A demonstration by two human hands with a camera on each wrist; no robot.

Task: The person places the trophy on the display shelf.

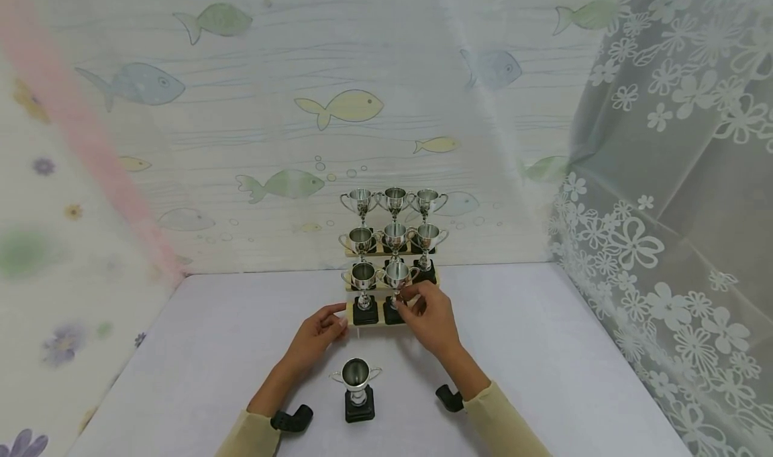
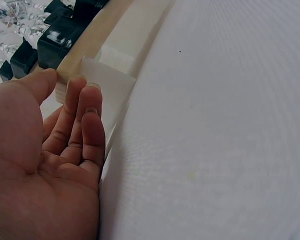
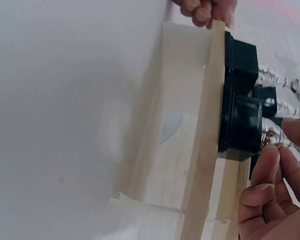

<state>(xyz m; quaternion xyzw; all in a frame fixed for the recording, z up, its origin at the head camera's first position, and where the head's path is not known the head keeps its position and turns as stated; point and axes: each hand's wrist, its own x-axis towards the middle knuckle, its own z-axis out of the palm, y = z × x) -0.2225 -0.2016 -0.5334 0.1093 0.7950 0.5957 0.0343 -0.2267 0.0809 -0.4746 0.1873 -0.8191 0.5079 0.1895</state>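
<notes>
A stepped wooden stand carries small silver trophies on black bases in three rows. My left hand is at the left end of its lowest step. In the left wrist view, that hand's thumb and fingertips pinch the corner of the wooden board. With thumb and fingers, my right hand holds a trophy by its stem on the lowest step. The right wrist view shows the black base resting on the board. Left of it on this step stands another trophy.
A single trophy stands upright on the white tabletop, in front of the stand and between my forearms. Behind the stand hangs a curtain printed with fish. A lacy flowered curtain borders the right side.
</notes>
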